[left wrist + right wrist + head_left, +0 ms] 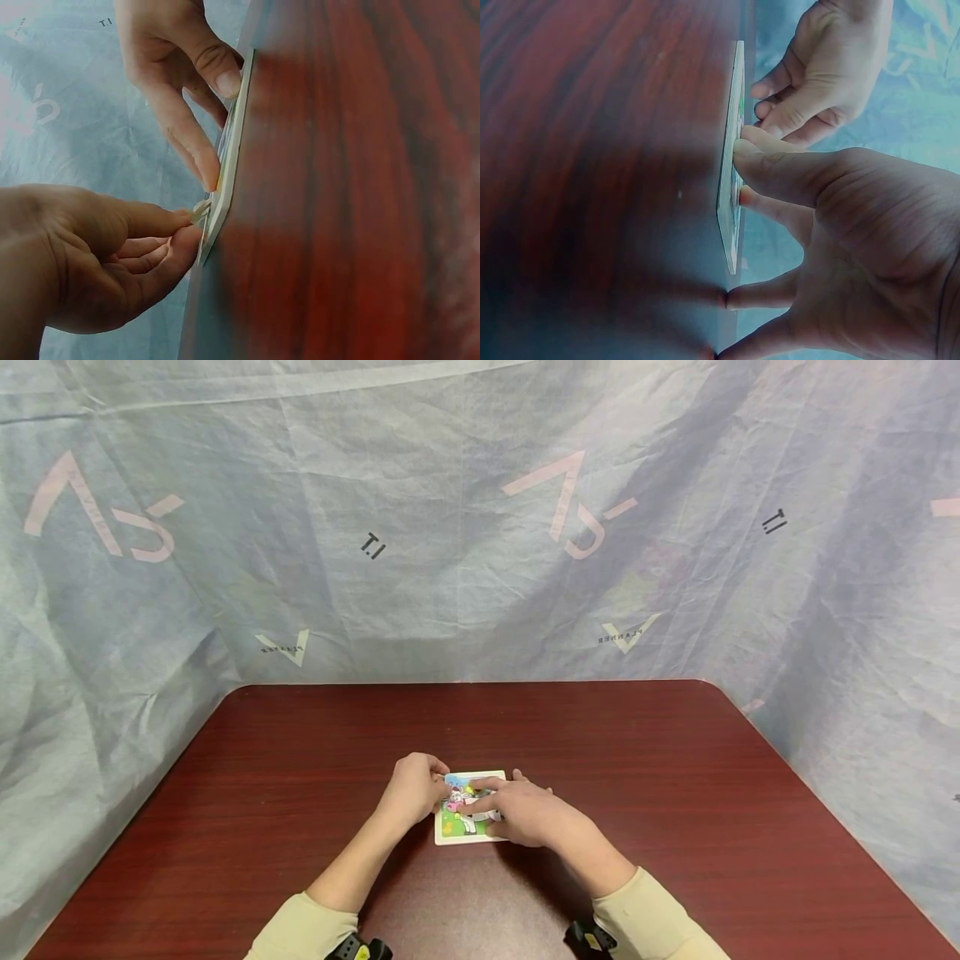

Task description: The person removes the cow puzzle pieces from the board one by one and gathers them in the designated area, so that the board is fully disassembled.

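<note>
A flat picture puzzle board (467, 828) with a pale border and a green and blue cartoon picture lies on the table. My left hand (414, 789) is at its left edge. In the left wrist view, that hand's thumb and forefinger pinch a small pale puzzle piece (201, 210), tilted up at the board's rim. The right hand (528, 812) spreads over the board's right side. In the right wrist view, its thumb and some fingertips press on the board while two other fingers touch the table beside it. The hands hide part of the picture.
The dark red wooden table (337, 727) has rounded far corners. A grey printed cloth (450, 593) hangs behind it and along both sides. Each wrist wears a black strapped device (588, 937) below a beige sleeve (652, 914).
</note>
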Available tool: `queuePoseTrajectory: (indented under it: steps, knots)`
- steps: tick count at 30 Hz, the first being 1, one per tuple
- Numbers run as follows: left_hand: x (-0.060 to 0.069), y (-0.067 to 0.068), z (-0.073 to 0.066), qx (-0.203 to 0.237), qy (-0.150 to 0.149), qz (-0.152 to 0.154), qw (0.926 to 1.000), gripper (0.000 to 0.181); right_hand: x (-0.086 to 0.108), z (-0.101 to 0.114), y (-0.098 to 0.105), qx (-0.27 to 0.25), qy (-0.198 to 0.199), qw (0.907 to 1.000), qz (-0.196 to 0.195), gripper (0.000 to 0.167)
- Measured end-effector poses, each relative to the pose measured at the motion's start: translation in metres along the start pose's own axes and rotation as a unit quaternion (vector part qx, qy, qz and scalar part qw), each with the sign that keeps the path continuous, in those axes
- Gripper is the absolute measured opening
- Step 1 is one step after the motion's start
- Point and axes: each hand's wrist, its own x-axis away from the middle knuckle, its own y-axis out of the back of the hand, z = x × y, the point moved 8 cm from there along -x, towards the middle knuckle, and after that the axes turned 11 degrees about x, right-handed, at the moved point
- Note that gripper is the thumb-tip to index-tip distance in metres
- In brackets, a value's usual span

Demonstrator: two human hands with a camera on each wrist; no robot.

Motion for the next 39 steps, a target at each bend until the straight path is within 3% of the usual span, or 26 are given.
queuePoseTrajectory:
  steps: [11,24,33,39]
  knots:
    - [0.001,-0.002,-0.007,0.015,-0.008,-0.01,0.9998,0.019,0.0,-0.002,-0.002,-0.002,-0.017,0.9998,0.009,0.048]
    - [-0.002,0.003,0.015,0.094,0.029,0.001,0.9952,0.02,0.0,-0.002,-0.001,0.001,-0.016,0.9999,0.001,0.048]
    - [0.0,0.0,-0.002,0.028,-0.024,-0.005,0.9993,0.021,0.001,-0.002,-0.001,-0.001,-0.013,0.9999,0.006,0.048]
    - [-0.001,0.0,0.005,0.046,-0.003,-0.002,0.999,0.021,0.0,-0.002,-0.002,0.0,-0.017,0.9998,0.01,0.049]
